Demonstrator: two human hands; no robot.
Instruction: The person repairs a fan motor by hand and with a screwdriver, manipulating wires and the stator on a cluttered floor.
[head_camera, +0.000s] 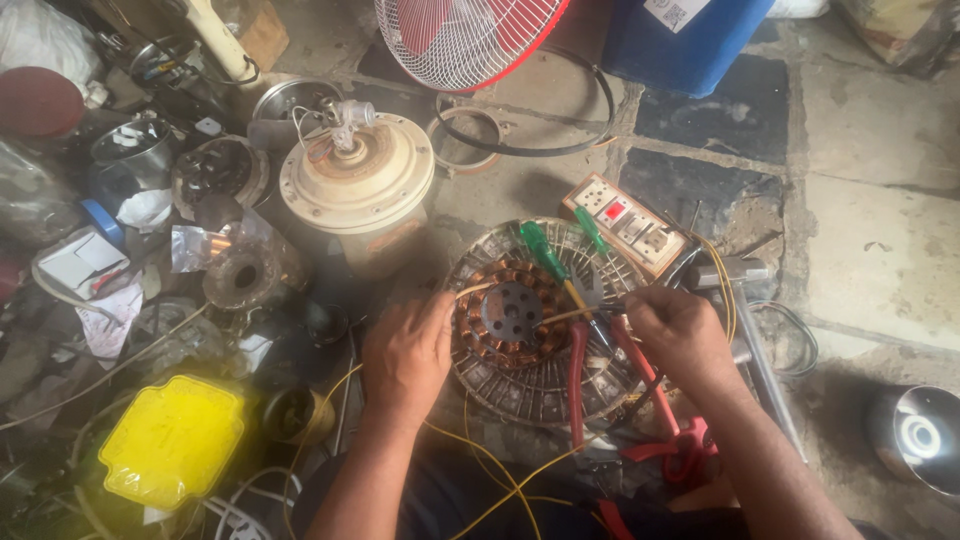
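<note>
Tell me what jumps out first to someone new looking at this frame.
The copper-wound motor stator at centre, lying on a round metal plate, with the left hand and right hand pinching its wire leads from either side. Red-handled pliers and a green-handled screwdriver lie across it. After that, the bright yellow container at lower left and the red fan at top.

Both bare forearms rise from 6 o'clock and spread slightly apart; the left hand (407, 352) lies knuckles up, fingers curled and pointing toward 1 o'clock, thumb and forefinger pinched in a closed grip; the right hand (682, 330), at 3 o'clock of the left, is fisted, back up, fingers reaching toward 9 o'clock, its grip closed too.
</note>
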